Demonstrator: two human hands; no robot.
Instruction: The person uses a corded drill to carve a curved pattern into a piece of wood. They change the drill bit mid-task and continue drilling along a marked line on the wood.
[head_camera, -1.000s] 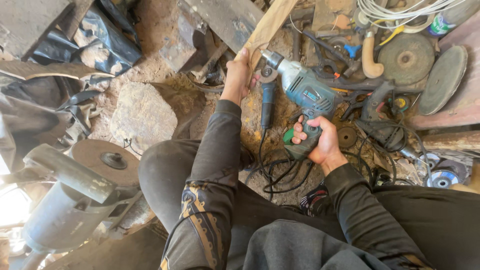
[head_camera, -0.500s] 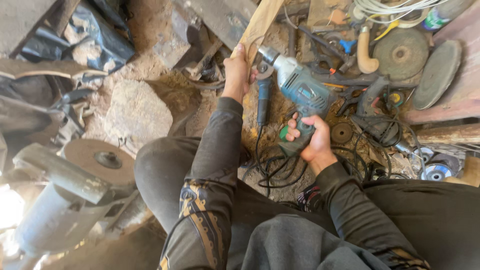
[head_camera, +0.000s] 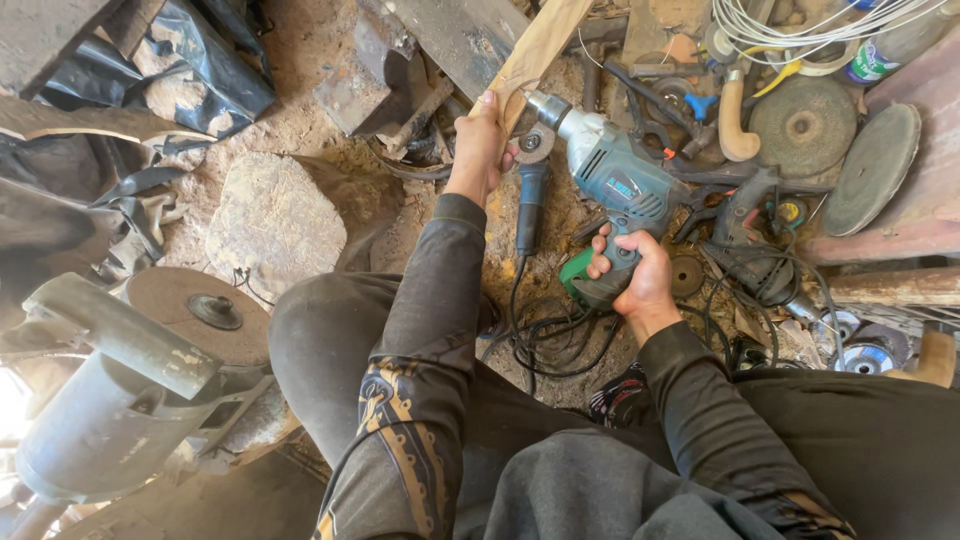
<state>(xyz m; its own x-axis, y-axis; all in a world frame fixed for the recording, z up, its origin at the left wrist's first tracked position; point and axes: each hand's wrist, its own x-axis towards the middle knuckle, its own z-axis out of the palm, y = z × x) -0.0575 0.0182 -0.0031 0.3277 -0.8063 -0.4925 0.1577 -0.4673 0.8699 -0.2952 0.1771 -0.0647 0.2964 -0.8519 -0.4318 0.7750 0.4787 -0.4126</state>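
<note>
My left hand grips a long pale wooden stick that slants up toward the top of the view. My right hand is wrapped around the green handle of a teal and grey electric drill. The drill's chuck points up-left and sits right against the stick near my left fingers. A small angle grinder with a dark handle lies on the ground between my two hands, its black cable coiled below. My knees in dark trousers fill the lower view.
A flat stone lies left of my arm. A bench grinder with a worn disc stands at lower left. Grinding discs, a wooden-handled tool, white wires and scattered tools crowd the right. Black plastic sheeting lies at upper left.
The drill and stick have stayed together in my hands; the view has shifted slightly, with the drill's chuck now closer against the stick.
</note>
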